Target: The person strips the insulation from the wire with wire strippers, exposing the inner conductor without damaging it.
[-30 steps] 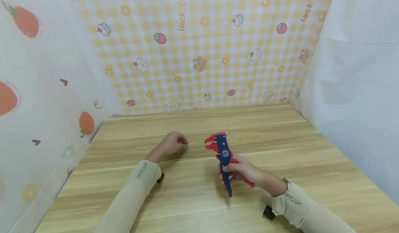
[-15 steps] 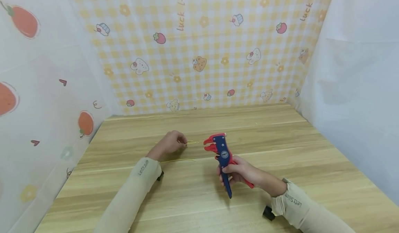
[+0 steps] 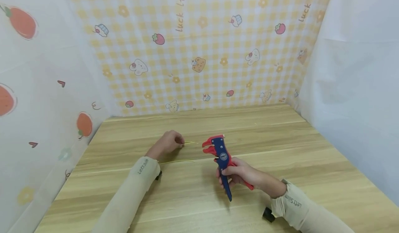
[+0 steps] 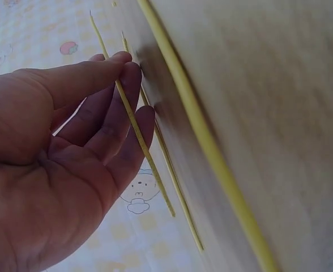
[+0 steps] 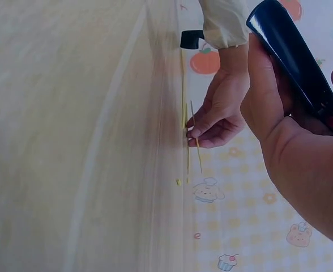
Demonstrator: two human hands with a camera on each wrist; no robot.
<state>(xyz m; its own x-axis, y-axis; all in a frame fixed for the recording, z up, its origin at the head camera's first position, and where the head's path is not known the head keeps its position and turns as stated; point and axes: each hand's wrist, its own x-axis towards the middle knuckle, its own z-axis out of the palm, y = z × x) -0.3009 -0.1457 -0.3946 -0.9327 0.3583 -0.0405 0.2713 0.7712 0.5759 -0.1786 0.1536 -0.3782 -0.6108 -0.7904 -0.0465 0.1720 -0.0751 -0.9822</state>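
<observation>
My left hand (image 3: 167, 142) is over the left middle of the table. Its thumb and a fingertip pinch a thin yellow wire (image 4: 133, 119), held slightly off the tabletop. Just beyond that, a second yellow wire (image 4: 178, 190) lies close to the fingertips. A third yellow wire (image 3: 179, 161) lies nearer, partly hidden by the left sleeve. My right hand (image 3: 240, 173) grips a red and blue wire stripper (image 3: 223, 155) by its handles, its head pointing away and its red jaws facing left, apart from the wires. The right wrist view shows only a dark handle (image 5: 294, 54) of it.
A wood-grain table (image 3: 280, 149) spreads under both hands. Tiny yellow bits (image 3: 255, 123) lie toward its back right. A patterned cloth (image 3: 199, 45) hangs behind, and white sheets (image 3: 352, 87) close off the sides.
My left hand has drawn slightly left, and the wire ends showing past its fingers have shifted. The wire stripper has come a little nearer, still in the right hand's grip.
</observation>
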